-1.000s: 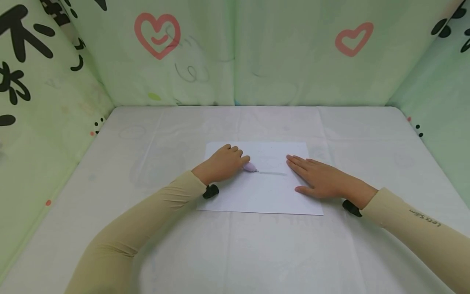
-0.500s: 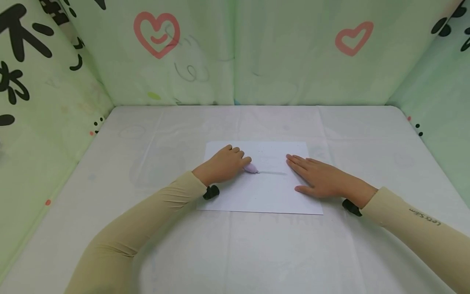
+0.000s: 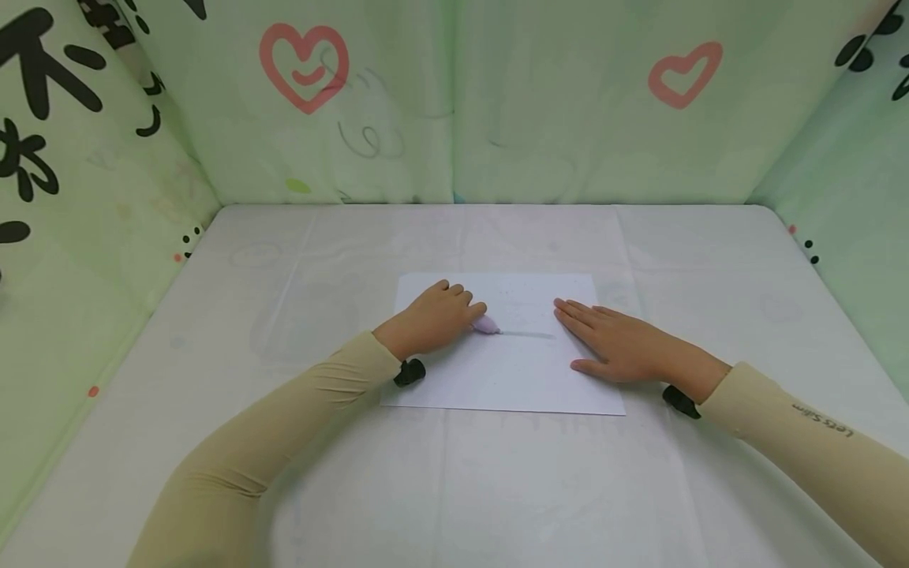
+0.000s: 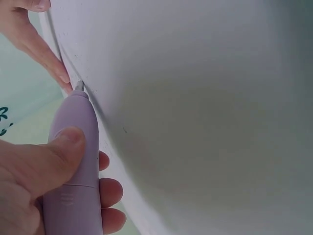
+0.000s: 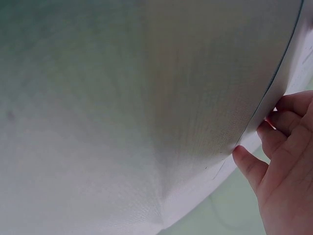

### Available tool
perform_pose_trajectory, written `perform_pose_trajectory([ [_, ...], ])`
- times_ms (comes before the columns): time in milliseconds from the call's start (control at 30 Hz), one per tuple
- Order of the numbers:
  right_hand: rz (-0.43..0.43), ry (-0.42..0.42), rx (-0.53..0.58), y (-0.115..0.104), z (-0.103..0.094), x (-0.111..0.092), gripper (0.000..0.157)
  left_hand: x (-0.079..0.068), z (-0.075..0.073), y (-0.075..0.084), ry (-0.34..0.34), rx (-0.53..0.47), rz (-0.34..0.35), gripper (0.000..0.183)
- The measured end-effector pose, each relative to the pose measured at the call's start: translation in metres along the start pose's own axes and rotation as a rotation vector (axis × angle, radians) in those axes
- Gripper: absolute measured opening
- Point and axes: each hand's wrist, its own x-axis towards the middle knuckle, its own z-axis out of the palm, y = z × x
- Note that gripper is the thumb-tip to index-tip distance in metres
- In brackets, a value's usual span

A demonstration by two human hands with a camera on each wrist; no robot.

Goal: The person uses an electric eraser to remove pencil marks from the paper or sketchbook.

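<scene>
A lavender pen-shaped tool [image 3: 487, 324] with a narrow grey tip [image 4: 79, 85] is gripped in my left hand [image 3: 432, 319]. My thumb presses along its body in the left wrist view, with fingers curled behind it. The tip meets the white paper sheet [image 3: 497, 383], at the left end of a faint grey line [image 3: 529, 335]. Flat on the sheet's right side lies my right hand [image 3: 618, 343], its fingers straight and the thumb spread. The right wrist view shows those fingers touching the sheet near its edge. My left hand hides part of the sheet's left side.
A white cloth with fold creases covers the table [image 3: 341, 260] around the sheet. Green printed curtains [image 3: 525, 150] with hearts and black markings enclose its back and sides. A dark wrist camera sits under each wrist.
Over the last second my left hand and the lavender tool shift very slightly to the right. The right hand stays in place, and the grey line looks the same.
</scene>
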Motion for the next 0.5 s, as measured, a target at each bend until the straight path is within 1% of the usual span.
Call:
perform_pose_trajectory([
  [133,0.001,0.001,0.004,-0.0004,0.0000,-0.0005,0.073,-0.0004,0.0009,-0.0003,0.016,-0.003,-0.009,0.011],
  [333,-0.001,0.005,-0.003,-0.0004,0.0007,-0.0002,0.073,0.0004,0.0023,0.0003,0.018,0.003,0.009,0.013],
  [500,0.002,0.005,-0.001,-0.0003,0.0010,0.0002,0.073,0.0011,0.0027,-0.0002,0.019,0.001,-0.002,0.010],
])
